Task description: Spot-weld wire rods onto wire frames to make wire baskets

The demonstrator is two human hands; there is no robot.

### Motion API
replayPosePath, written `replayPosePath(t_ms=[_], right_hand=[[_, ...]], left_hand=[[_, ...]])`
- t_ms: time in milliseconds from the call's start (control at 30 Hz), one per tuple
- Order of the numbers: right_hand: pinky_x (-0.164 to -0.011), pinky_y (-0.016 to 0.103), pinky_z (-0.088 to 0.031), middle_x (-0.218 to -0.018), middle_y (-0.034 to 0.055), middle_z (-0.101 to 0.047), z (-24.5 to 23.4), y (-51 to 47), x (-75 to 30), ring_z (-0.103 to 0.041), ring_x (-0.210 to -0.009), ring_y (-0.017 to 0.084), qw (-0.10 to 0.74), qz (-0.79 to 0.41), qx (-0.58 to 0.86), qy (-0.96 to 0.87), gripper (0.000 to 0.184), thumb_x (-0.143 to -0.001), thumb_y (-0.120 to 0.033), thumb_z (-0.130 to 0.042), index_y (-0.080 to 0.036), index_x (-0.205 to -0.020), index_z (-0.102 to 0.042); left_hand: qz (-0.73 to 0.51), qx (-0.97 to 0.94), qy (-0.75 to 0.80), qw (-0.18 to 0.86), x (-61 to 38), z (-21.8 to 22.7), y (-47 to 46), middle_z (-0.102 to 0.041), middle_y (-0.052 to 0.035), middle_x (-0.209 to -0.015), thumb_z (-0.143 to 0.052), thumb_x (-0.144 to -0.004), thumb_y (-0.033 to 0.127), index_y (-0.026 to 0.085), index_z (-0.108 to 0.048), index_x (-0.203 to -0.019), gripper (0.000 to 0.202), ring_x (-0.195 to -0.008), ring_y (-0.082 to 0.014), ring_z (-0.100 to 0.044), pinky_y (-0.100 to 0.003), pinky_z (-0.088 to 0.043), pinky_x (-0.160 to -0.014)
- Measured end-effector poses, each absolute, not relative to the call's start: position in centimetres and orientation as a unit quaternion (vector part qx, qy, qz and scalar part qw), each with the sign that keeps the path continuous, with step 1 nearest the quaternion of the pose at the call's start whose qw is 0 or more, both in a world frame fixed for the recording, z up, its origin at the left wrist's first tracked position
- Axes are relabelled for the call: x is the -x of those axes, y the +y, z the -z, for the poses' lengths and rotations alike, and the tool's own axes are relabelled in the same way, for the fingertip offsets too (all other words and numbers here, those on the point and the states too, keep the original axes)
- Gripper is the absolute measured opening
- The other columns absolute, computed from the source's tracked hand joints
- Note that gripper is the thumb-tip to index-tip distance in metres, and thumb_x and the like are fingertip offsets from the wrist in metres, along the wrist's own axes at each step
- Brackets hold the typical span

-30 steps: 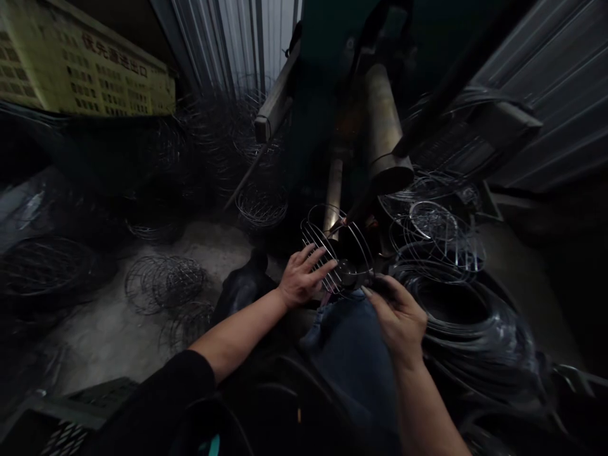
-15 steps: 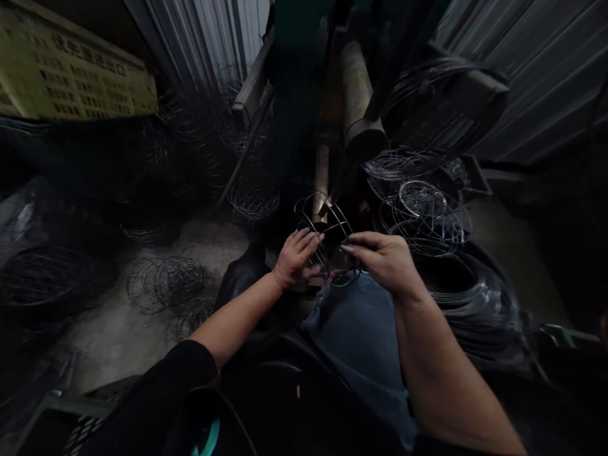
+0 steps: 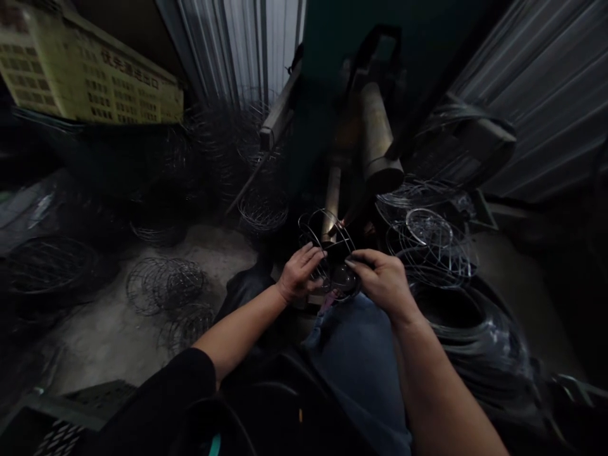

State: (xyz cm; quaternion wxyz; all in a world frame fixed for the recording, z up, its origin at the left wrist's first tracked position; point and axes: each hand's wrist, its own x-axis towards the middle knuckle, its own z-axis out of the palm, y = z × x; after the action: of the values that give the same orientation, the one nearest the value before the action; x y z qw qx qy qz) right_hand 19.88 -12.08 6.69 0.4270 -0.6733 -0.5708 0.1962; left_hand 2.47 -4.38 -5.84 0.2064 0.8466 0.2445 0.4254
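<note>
A small wire frame of metal rings (image 3: 352,240) is held between my two hands, against the lower copper-coloured electrode bar (image 3: 332,206) of a machine. My left hand (image 3: 303,272) has its fingers curled around the frame's left side. On the right side, my right hand (image 3: 379,275) pinches the wire between thumb and forefinger. Above the frame, a thicker cylindrical bar (image 3: 379,136) juts from the green machine (image 3: 327,57). A small pointed tip between the bars sits close to the wire. Dim light hides exactly where they touch.
Wire rings (image 3: 430,234) are heaped to the right, above a thick coil of wire (image 3: 479,342). More wire frames (image 3: 166,285) lie on the floor at left. A yellow crate (image 3: 109,79) stands at upper left. A wooden-looking beam (image 3: 280,120) projects beside the machine.
The view has tilted and shifted, so the machine and crate appear lower and further right. Both hands keep their hold on the wire frame, which stays by the lower bar.
</note>
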Motion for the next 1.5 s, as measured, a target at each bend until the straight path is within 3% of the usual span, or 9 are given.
replayPosePath(t_ms=[267, 467, 567, 767, 967, 1200, 1500], right_hand=[[-0.071, 0.034, -0.048, -0.080, 0.0082, -0.072, -6.7, -10.5, -19.8, -0.065, -0.073, 0.023, 0.391, -0.113, 0.675, -0.615, 0.026, -0.075, -0.034, -0.051, -0.019, -0.078, -0.071], [-0.069, 0.035, -0.048, -0.075, 0.0089, -0.070, -7.6, -9.4, -19.7, -0.064, -0.070, 0.024, 0.365, -0.119, 0.699, -0.603, 0.028, -0.073, -0.035, -0.052, -0.017, -0.077, -0.072], [-0.068, 0.034, -0.048, -0.072, 0.0071, -0.070, -8.0, -9.6, -19.6, -0.063, -0.068, 0.022, 0.357, -0.144, 0.705, -0.596, 0.026, -0.075, -0.035, -0.054, -0.017, -0.077, -0.072], [-0.078, 0.035, -0.052, -0.100, 0.0072, -0.072, -6.6, -12.8, -21.2, -0.067, -0.085, 0.022, 0.488, -0.213, 0.686, -0.496, 0.038, -0.075, -0.039, -0.069, -0.019, -0.108, -0.070], [-0.073, 0.036, -0.055, -0.086, 0.0076, -0.073, -4.1, -13.8, -22.8, -0.067, -0.078, 0.023, 0.510, -0.279, 0.696, -0.421, 0.036, -0.064, -0.043, -0.080, -0.017, -0.089, -0.077], [-0.056, 0.027, -0.049, -0.075, 0.0054, -0.070, -5.0, -10.6, -21.5, -0.061, -0.060, 0.016, 0.519, -0.274, 0.684, -0.433, 0.039, -0.068, -0.044, -0.077, -0.015, -0.094, -0.076], [-0.054, 0.027, -0.048, -0.074, 0.0059, -0.071, -5.2, -10.0, -21.4, -0.061, -0.061, 0.017, 0.526, -0.257, 0.696, -0.415, 0.038, -0.062, -0.042, -0.079, -0.015, -0.089, -0.076]], left_hand=[[-0.505, -0.827, 0.196, 0.152, -4.0, 7.2, -3.2, -0.057, -0.0177, -0.131, -0.052, -0.089, 0.051, 0.014, -0.041, -0.140, 0.063, -0.130, -0.0285, -0.049, -0.047, -0.045, -0.106], [-0.503, -0.822, 0.201, 0.178, -4.7, 7.4, -2.7, -0.057, -0.0170, -0.131, -0.052, -0.087, 0.057, 0.015, -0.042, -0.139, 0.067, -0.127, -0.0288, -0.051, -0.048, -0.043, -0.108], [-0.502, -0.818, 0.213, 0.181, -4.8, 7.0, -3.2, -0.059, -0.0169, -0.128, -0.057, -0.085, 0.052, 0.015, -0.045, -0.137, 0.065, -0.124, -0.0285, -0.054, -0.047, -0.046, -0.105], [-0.488, -0.810, 0.239, 0.222, -4.4, 5.8, -4.0, -0.060, -0.0166, -0.126, -0.068, -0.077, 0.040, 0.014, -0.049, -0.133, 0.065, -0.122, -0.0275, -0.055, -0.043, -0.048, -0.103], [-0.479, -0.766, 0.299, 0.308, -4.1, 4.4, -3.8, -0.060, -0.0166, -0.129, -0.079, -0.068, 0.045, 0.013, -0.053, -0.131, 0.075, -0.121, -0.0280, -0.057, -0.044, -0.046, -0.106], [-0.474, -0.720, 0.360, 0.357, -4.1, 3.4, -2.7, -0.060, -0.0156, -0.129, -0.084, -0.062, 0.034, 0.012, -0.054, -0.132, 0.079, -0.122, -0.0291, -0.056, -0.045, -0.044, -0.108], [-0.448, -0.695, 0.381, 0.413, -4.5, 3.1, -2.8, -0.057, -0.0180, -0.133, -0.086, -0.058, 0.035, 0.010, -0.053, -0.133, 0.086, -0.123, -0.0299, -0.055, -0.044, -0.042, -0.109]])
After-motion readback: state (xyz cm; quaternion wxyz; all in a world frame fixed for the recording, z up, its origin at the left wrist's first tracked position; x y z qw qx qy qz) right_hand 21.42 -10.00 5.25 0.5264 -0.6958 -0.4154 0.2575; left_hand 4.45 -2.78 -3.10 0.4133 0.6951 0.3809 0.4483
